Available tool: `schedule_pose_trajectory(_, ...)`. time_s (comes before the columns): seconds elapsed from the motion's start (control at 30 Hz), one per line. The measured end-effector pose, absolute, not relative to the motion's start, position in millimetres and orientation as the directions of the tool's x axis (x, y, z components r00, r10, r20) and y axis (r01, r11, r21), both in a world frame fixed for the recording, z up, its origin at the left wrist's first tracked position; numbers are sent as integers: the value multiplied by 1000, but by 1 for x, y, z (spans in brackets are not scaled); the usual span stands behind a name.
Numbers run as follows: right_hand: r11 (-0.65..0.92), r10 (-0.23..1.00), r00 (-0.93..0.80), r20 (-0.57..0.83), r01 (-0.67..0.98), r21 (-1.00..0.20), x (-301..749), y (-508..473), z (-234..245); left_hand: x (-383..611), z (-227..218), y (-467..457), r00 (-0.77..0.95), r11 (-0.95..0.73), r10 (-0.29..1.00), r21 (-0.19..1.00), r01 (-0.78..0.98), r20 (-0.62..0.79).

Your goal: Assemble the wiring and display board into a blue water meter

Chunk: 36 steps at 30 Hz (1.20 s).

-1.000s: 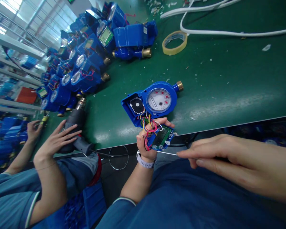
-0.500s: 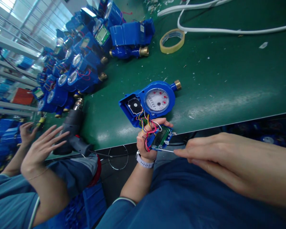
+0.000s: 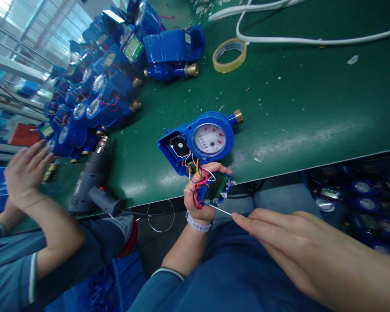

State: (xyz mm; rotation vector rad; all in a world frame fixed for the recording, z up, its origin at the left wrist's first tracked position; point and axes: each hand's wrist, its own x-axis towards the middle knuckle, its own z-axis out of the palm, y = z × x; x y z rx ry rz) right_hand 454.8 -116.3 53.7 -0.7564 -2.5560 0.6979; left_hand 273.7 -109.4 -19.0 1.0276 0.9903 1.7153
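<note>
My left hand [image 3: 199, 197] is closed around the edge of a small circuit board [image 3: 216, 186] with a dark display, held at the table's front edge. Red, yellow, black and white wires [image 3: 199, 180] run from it to a blue water meter [image 3: 198, 141] lying on the table. The meter has a round dial and an uncovered box compartment with a black disc-like part inside. My right hand [image 3: 273, 229] grips a screwdriver; only its thin metal shaft [image 3: 223, 211] shows, the handle being hidden. Its tip reaches the board's near-left corner.
Beside me a co-worker's hands [image 3: 29, 173] are raised near a heat gun [image 3: 91, 182]. Many blue meters [image 3: 113, 86] crowd the table's left side. A tape roll [image 3: 229, 55] and white cable [image 3: 312, 41] lie farther back. More meters [image 3: 364, 199] sit below the table at right.
My right hand has moved slightly down and left, and the screwdriver slants more. The board stays in my left hand. The co-worker's hands have moved left, away from the heat gun.
</note>
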Motion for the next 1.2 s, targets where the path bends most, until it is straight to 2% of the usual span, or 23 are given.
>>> schedule_pose_trajectory(0.1,753,592,-754,285,392,-529,452,-129,43,274,-18,-108,-287,-315,929,909,-273,236)
schedule_pose_trajectory(0.4,746,633,-707,316,449,-491,447,-155,23,277,-21,-105,-346,-364,896,906,-215,278)
schedule_pose_trajectory(0.73,766,639,-685,350,523,-374,446,-161,31,290,-15,-104,-465,-350,861,903,-249,205)
schedule_pose_trajectory(0.83,753,647,-685,334,506,-421,452,-159,34,292,-14,-104,-478,-327,861,909,-259,174)
schedule_pose_trajectory(0.93,687,652,-722,231,434,-583,461,-146,41,289,-14,-104,-431,-327,884,898,-295,180)
schedule_pose_trajectory(1.03,525,605,-794,61,340,-780,467,-118,52,282,-15,-106,-322,-303,928,885,-355,188)
schedule_pose_trajectory(1.1,327,553,-825,-118,345,-880,467,-94,59,276,-17,-108,-251,-272,950,892,-361,188)
schedule_pose_trajectory(1.2,-28,324,-848,-419,434,-901,463,-64,63,270,-20,-111,-158,-218,972,921,-322,175)
